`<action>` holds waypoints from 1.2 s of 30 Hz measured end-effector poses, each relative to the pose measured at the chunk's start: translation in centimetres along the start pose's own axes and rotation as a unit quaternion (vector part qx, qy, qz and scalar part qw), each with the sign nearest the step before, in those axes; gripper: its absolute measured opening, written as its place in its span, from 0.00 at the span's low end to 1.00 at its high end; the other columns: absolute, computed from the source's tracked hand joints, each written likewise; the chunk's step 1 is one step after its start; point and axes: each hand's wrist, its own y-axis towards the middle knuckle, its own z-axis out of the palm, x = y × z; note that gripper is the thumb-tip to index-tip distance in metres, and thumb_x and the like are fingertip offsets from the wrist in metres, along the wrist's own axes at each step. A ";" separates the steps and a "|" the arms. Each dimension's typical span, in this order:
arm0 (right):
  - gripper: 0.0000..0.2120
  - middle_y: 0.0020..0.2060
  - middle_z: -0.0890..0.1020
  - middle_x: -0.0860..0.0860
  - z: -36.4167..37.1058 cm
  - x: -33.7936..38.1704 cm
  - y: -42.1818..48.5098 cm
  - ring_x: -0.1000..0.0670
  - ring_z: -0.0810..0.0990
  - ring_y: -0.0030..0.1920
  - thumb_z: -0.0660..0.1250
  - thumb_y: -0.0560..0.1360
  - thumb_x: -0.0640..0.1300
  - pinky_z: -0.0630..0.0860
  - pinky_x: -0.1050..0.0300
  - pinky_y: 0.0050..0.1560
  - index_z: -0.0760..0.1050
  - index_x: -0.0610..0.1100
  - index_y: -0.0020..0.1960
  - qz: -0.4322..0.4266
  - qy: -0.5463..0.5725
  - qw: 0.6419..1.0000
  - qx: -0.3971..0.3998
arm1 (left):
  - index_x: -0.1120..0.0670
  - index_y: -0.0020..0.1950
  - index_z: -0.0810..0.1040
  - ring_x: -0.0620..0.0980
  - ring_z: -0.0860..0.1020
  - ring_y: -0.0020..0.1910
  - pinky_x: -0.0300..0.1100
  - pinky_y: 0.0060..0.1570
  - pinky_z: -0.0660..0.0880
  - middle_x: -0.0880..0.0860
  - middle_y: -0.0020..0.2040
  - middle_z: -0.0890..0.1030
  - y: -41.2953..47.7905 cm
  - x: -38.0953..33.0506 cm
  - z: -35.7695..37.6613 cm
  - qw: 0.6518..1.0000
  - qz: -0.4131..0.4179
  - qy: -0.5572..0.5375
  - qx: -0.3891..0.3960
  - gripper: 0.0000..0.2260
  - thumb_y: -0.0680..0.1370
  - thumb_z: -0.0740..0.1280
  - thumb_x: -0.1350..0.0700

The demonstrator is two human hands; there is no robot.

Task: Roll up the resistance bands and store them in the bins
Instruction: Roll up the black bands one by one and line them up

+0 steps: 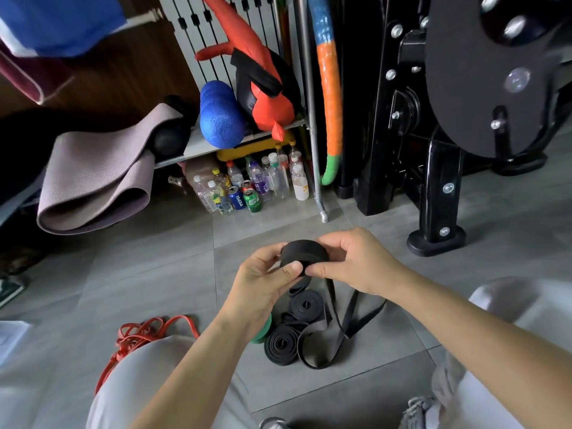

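Half-rolled black resistance band (305, 252) held off the floor (154, 274), pinched between left hand (266, 274) and right hand (349, 261).

Both grips closed on the coil: left thumb pressed across its near face, fingers behind; right thumb and fingers curled round its right side. Unrolled tail (346, 314) hanging from the grip down to the tiles, looped just below and right. Directly beneath the grip, two coiled black bands (305, 305) lying flat, close together. Next to them a green band (263, 332), partly hidden by the left wrist. Well down-left of the grip, a tangled red band (145, 332) beside a grey-trousered knee (148, 382).
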 end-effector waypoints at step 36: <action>0.10 0.41 0.85 0.53 -0.9 0.4 -0.3 0.55 0.81 0.45 0.72 0.70 0.46 0.77 0.55 0.51 0.82 0.49 0.52 -0.051 -0.138 0.989 0.014 | 0.44 0.48 0.79 0.39 0.77 0.43 0.33 0.44 0.72 0.39 0.40 0.80 1.0 -3.9 0.1 0.784 0.126 0.607 0.016 0.10 0.70 0.73 0.55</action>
